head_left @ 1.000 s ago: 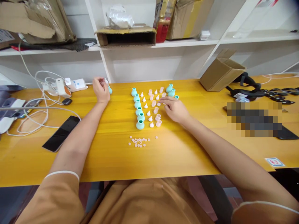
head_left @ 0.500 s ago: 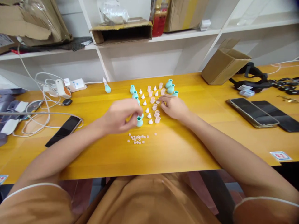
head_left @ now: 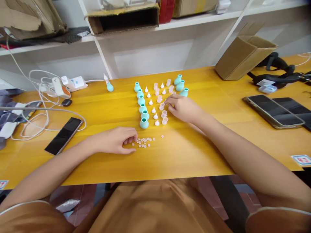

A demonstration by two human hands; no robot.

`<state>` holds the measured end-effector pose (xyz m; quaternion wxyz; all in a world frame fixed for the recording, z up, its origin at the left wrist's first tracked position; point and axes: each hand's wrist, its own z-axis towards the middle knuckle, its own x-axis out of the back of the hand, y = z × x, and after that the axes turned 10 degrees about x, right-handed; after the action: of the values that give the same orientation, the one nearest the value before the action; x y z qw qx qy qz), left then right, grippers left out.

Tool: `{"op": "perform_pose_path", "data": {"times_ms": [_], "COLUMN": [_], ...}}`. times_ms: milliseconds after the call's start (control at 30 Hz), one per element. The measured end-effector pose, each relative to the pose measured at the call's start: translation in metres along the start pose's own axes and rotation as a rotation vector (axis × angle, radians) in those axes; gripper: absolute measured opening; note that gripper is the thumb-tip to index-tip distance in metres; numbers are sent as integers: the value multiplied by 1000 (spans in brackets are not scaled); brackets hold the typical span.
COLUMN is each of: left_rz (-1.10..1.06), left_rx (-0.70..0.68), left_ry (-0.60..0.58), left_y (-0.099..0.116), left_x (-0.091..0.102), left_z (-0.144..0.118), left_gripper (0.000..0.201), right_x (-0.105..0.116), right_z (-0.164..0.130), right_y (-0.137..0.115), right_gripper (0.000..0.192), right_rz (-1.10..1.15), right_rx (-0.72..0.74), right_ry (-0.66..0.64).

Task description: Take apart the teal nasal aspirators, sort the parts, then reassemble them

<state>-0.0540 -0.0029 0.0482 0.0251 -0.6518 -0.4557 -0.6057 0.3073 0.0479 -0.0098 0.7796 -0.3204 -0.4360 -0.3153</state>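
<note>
White shelves stand behind a big yellow table [head_left: 218, 142]. A black phone [head_left: 63, 135] lies at the left. In the middle is a row of green bulbs [head_left: 142, 104], with pink caps [head_left: 163, 106] beside it on the right. The left hand [head_left: 114, 141] has come down from the bulbs; its curled fingers now touch the near pile of tiny pink rings [head_left: 143, 142], so rings seem next. The right hand [head_left: 182, 107] pinches one pink cap.

Looks to me like small packing workroom or office: yellow desk [head_left: 199, 155], white shelving [head_left: 145, 29] stacked with cardboard boxes [head_left: 121, 17], phones [head_left: 273, 111], charger cables [head_left: 36, 113], small parts laid in rows [head_left: 155, 103].
</note>
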Motion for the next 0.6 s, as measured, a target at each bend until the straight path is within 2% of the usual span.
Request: {"op": "perform_pose_path", "data": {"times_ms": [100, 267, 400, 600], "left_rz": [-2, -8, 3, 17], "left_rx": [41, 5, -44, -98], "left_ry": [-30, -41, -26, -22], "left_y": [-1, -5, -8, -11], "left_x": [-1, -3, -5, -6], "left_z": [-2, 0, 1, 2], "left_gripper": [30, 11, 7, 16], "right_x": [2, 0, -6, -18], "right_z": [0, 1, 3, 7], "right_y": [-1, 1, 4, 9], "right_gripper": [20, 29, 34, 34], "right_rz": [10, 12, 45, 62], "right_rx": [-44, -51, -31, -22], "right_ry": [51, 158, 149, 103]}}
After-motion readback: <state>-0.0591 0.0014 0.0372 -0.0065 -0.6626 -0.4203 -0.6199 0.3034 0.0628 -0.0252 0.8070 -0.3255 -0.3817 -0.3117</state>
